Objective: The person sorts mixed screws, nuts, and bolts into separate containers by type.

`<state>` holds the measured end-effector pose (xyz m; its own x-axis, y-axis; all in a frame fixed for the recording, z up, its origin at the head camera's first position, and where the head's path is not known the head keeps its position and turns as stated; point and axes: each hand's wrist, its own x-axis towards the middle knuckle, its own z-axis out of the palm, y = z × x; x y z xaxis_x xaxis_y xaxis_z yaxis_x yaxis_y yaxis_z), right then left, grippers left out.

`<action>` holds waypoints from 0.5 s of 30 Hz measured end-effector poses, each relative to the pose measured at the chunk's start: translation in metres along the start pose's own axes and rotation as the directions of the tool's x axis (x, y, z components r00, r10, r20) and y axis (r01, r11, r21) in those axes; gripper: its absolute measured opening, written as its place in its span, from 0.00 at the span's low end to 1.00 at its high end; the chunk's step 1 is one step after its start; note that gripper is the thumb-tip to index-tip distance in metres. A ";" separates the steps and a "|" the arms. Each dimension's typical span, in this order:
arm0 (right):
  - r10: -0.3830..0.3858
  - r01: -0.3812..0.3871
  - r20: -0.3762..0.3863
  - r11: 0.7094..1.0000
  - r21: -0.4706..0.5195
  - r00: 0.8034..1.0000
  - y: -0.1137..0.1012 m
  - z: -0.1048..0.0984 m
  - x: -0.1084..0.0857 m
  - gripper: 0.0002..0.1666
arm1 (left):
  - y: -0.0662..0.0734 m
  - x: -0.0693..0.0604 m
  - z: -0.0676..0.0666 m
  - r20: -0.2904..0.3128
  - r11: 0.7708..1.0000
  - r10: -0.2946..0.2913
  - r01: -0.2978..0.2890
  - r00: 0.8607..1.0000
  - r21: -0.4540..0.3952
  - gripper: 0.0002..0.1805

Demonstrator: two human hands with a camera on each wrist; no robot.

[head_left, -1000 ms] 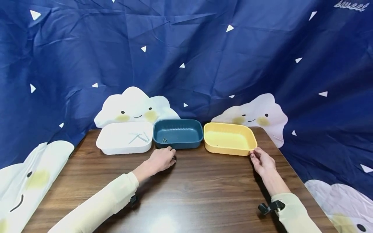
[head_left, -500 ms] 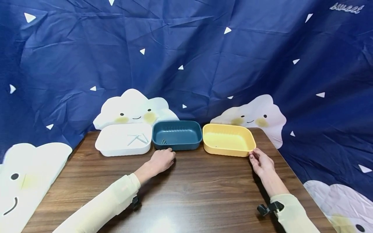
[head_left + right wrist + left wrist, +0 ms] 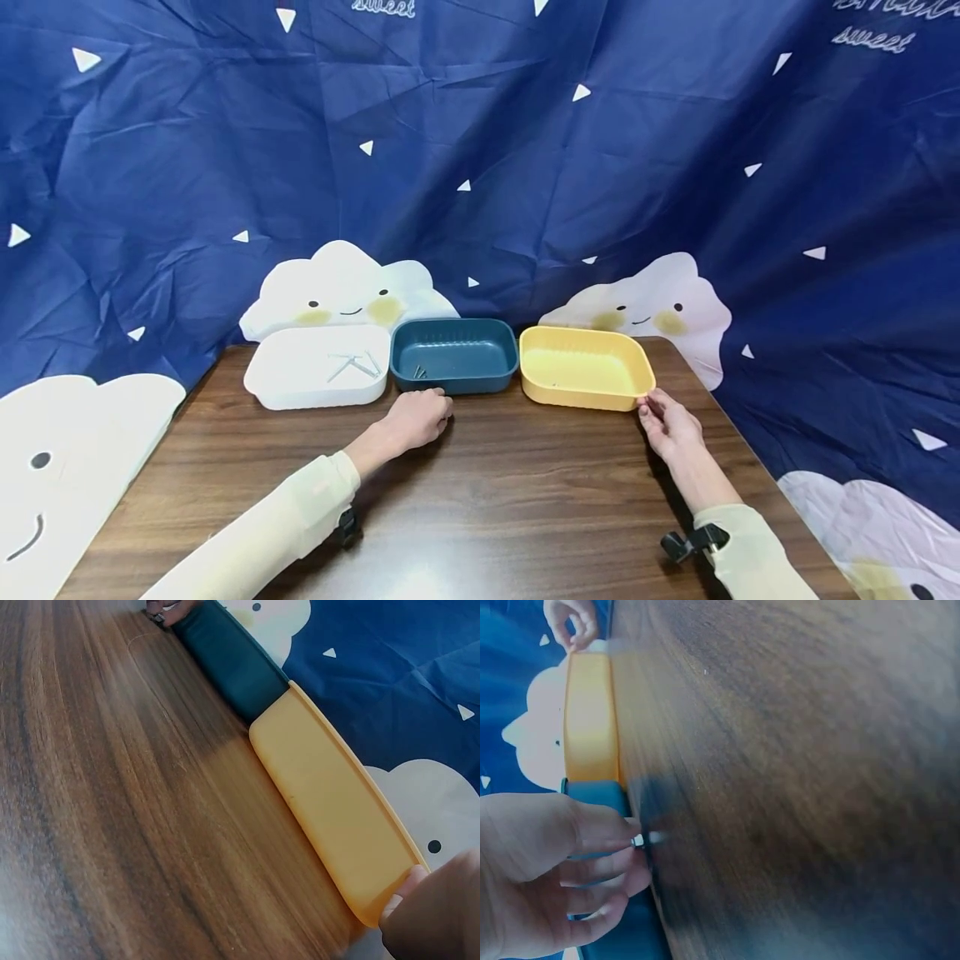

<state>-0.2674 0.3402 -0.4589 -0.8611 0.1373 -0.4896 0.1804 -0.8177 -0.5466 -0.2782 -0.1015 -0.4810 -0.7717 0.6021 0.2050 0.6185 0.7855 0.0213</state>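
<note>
My left hand (image 3: pixel 418 417) is low over the table just in front of the dark teal bin (image 3: pixel 455 385). Between its thumb and fingertips it pinches a small shiny metal piece (image 3: pixel 638 840), perhaps a nut or a screw head; most of it is hidden. My right hand (image 3: pixel 678 429) grips the near right corner of the yellow bin (image 3: pixel 581 395) with thumb and fingers. A tiny speck-like item (image 3: pixel 555 384) lies inside that bin. Several short screws (image 3: pixel 421 372) lie in the teal bin's near left corner.
At the left of the row stands a white bin (image 3: pixel 318 398) with several long silvery screws or nails (image 3: pixel 352 365). All three bins sit side by side at the back of the brown wooden table (image 3: pixel 495 500), against a blue cloth (image 3: pixel 480 125) with clouds.
The head view has tilted up slightly, so everything sits lower in the picture. Both hands stay at about the same places by the bins.
</note>
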 end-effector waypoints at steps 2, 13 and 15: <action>0.003 -0.003 -0.004 1.000 -0.003 1.000 0.001 -0.001 -0.001 0.13 | 0.000 0.000 0.001 -0.014 1.000 0.015 -0.015 1.000 -0.009 0.08; -0.004 0.004 0.006 1.000 -0.001 1.000 0.000 -0.002 -0.001 0.09 | 0.011 0.019 -0.010 -0.080 0.996 0.089 -0.088 0.993 0.018 0.07; -0.010 0.010 0.016 1.000 -0.008 1.000 0.000 -0.001 -0.001 0.10 | 0.015 0.026 -0.015 -0.086 0.994 0.105 -0.103 0.991 0.028 0.07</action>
<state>-0.2665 0.3403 -0.4594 -0.8703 0.1366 -0.4732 0.1755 -0.8117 -0.5571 -0.2868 -0.0760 -0.4611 -0.6865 0.6668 0.2900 0.6906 0.7228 -0.0273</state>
